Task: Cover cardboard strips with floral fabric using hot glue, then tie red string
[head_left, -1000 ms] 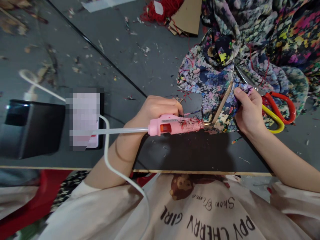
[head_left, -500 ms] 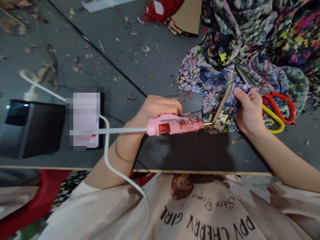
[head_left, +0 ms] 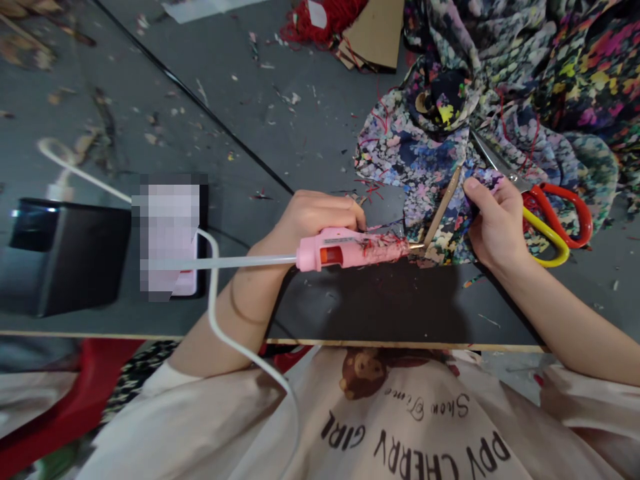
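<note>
Shifted slightly toward frame left since half a second earlier: right hand (head_left: pixel 500 223) and slender tan stick (head_left: pixel 443 208); the pink plastic glue gun (head_left: pixel 350 248) has edged to the right.

Left hand (head_left: pixel 320 212): centre of frame, fingers curled closed about the glue gun, handle hidden. Right hand: right of centre, thumb pressing down on multicoloured floral cloth (head_left: pixel 423 193), other fingers folded, partly hidden. Glue gun: lying level across centre, metal nozzle at the stick's lower end, contact too fine to tell; translucent white glue stick (head_left: pixel 245 262) protruding from its rear toward frame left. Tan stick: slanted upon the cloth, just beside the right thumb. Red-and-yellow-handled scissors (head_left: pixel 541 203): against the right hand, partly covered.

Edges and room: pale wooden table edge (head_left: pixel 400 344) across lower frame; dark strip of tabletop (head_left: pixel 350 307) between it and the glue gun; scrap-strewn grey surface toward upper left, crossed by black cable (head_left: pixel 200 105).

Writing: cream shirt (head_left: pixel 425 433), lower frame, inverted "PPY CHERRY GIRL" and "Show Time"; glue gun label too small to read. White label on red thread bundle (head_left: pixel 337 27), upper frame, illegible.
</note>
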Demonstrator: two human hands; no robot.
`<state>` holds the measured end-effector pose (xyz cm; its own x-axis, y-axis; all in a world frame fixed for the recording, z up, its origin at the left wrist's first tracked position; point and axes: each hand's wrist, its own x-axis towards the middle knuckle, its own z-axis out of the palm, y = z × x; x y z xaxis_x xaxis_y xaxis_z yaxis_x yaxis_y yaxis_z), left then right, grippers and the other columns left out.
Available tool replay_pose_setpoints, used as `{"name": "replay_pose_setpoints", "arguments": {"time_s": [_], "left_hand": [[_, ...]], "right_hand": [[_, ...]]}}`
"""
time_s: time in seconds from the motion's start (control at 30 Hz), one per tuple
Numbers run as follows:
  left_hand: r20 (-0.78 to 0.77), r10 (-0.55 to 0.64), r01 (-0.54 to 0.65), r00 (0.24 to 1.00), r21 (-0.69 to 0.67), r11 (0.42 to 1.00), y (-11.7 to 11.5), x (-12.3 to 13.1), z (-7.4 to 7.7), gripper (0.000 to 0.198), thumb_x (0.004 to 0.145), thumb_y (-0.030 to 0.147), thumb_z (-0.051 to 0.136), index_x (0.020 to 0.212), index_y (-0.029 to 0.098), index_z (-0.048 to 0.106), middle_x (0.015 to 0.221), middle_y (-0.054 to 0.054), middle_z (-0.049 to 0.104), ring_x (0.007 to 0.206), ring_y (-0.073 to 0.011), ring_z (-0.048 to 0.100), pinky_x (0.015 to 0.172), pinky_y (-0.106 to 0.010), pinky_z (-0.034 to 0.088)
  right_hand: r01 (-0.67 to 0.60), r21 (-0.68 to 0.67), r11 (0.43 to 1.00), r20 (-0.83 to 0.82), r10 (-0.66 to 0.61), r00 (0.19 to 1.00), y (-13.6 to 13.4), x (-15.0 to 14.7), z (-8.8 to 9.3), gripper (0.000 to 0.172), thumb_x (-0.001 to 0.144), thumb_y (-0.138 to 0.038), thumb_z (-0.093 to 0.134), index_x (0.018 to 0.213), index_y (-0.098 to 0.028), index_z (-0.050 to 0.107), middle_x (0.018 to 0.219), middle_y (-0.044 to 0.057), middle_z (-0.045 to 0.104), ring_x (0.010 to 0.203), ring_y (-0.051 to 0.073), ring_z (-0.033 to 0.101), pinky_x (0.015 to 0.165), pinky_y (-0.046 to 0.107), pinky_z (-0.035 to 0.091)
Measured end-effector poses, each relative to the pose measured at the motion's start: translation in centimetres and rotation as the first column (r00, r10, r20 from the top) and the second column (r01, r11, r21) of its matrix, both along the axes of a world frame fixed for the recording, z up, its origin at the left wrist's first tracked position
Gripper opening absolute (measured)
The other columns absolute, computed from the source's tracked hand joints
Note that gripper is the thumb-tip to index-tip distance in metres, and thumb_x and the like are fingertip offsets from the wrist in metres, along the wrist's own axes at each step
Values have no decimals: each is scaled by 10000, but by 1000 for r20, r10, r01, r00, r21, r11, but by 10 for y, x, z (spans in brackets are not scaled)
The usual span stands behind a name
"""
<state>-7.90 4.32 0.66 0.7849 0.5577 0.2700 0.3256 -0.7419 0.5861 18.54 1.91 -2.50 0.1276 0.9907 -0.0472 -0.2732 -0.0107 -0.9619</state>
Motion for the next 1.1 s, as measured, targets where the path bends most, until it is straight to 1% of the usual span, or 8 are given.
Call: {"name": "replay_pose_setpoints", "arguments": {"time_s": [0.2, 0.5, 0.77, 0.9, 1.0, 1.1], "left_hand": [[-34, 7, -8, 999, -35, 999, -1, -1, -1, 445, 1037, 323, 377, 645, 174, 527, 772, -58, 709, 685, -102, 632, 628, -223, 424], [4, 7, -7, 1000, 35, 999, 0, 0, -1, 463, 1043, 328, 374, 626, 170, 498, 723, -50, 694, 643, -90, 626, 598, -206, 410], [-41, 31, -32, 999, -16, 999, 0, 0, -1, 518, 1047, 392, 333, 609, 175, 504, 726, -50, 701, 660, -98, 636, 606, -219, 423], [-41, 32, -33, 999, -22, 999, 0, 0, 0, 514, 1045, 393, 337, 608, 178, 502, 720, -49, 700, 659, -98, 636, 609, -217, 425], [-2, 22, -22, 1000, 5, 1000, 0, -1, -3, 488, 1043, 354, 355, 612, 176, 500, 712, -42, 691, 656, -94, 630, 607, -211, 423], [35, 30, -31, 999, 19, 999, 0, -2, -9, 484, 1038, 349, 372, 603, 176, 494, 703, -29, 682, 654, -88, 626, 605, -210, 419]], "right_hand": [[5, -14, 1000, 9, -5, 1000, -1, 3, -5, 242, 761, -408, 798, 893, -252, 668, 894, -14, 752, 966, 213, 727, 899, 396, 600], [27, -38, 999, 52, -25, 998, -2, 2, -6, 296, 722, -463, 817, 832, -251, 643, 809, -23, 722, 870, 198, 721, 809, 367, 611], [12, -8, 1000, 99, -11, 995, -3, 3, -7, 277, 763, -456, 786, 842, -248, 622, 810, -19, 699, 845, 194, 713, 779, 371, 613], [12, -17, 1000, 101, -11, 995, -3, 2, -6, 279, 762, -460, 784, 856, -247, 629, 803, -17, 690, 839, 196, 705, 776, 374, 611], [9, -9, 1000, 103, -8, 995, -4, 1, -6, 282, 763, -462, 783, 869, -245, 637, 808, -18, 684, 824, 190, 698, 777, 374, 606], [18, 13, 1000, 112, -19, 993, -5, 0, -6, 276, 767, -455, 782, 858, -241, 634, 806, -25, 668, 766, 169, 682, 763, 364, 599]]}}
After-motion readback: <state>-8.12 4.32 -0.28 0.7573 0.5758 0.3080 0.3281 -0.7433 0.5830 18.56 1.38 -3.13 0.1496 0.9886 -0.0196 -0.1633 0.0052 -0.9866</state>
